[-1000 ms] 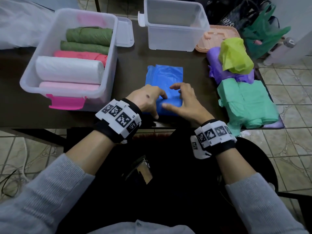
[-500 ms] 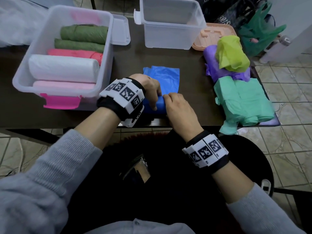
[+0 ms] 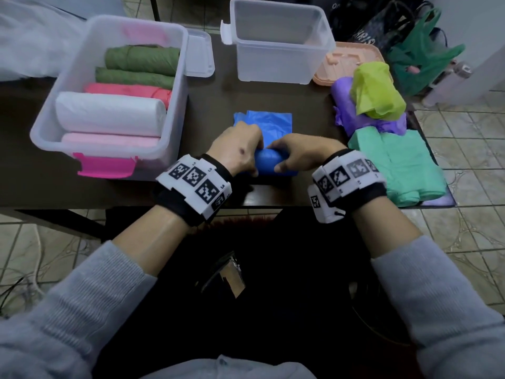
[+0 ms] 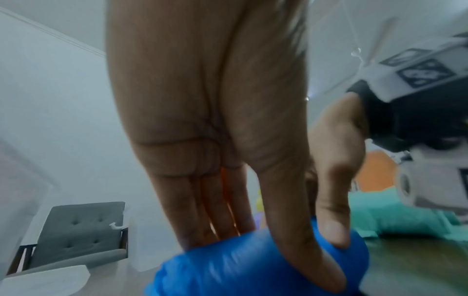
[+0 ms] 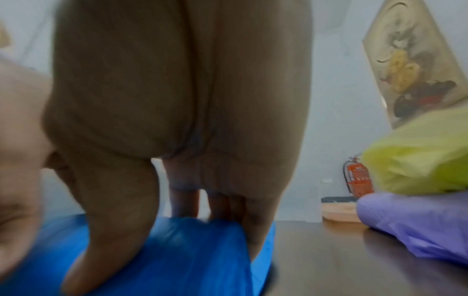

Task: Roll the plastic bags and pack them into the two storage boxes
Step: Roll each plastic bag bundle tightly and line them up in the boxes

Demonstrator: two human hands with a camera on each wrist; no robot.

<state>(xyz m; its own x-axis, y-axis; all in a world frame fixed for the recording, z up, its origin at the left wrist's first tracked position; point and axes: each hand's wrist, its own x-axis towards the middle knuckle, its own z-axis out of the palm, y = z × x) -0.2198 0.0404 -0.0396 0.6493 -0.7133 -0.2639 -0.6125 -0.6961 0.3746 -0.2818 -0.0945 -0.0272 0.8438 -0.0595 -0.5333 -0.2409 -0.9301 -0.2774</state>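
Both our hands cover the blue bag's rolled part, hiding its ends. Left hand and right hand curl over it, thumbs underneath. It lies near the table front edge, unrolled tail flat toward the empty box.

A dark bench stands on a tiled floor. At its far right a peach lid lies flat, and a clear lid lies further left. Past the far right corner, dark shopping bags and a green carrier bag sit on the floor. A white cloth lies at the far left. The left wrist view shows a grey padded chair; the right wrist view shows a wall picture and a red fire extinguisher against a pale wall.
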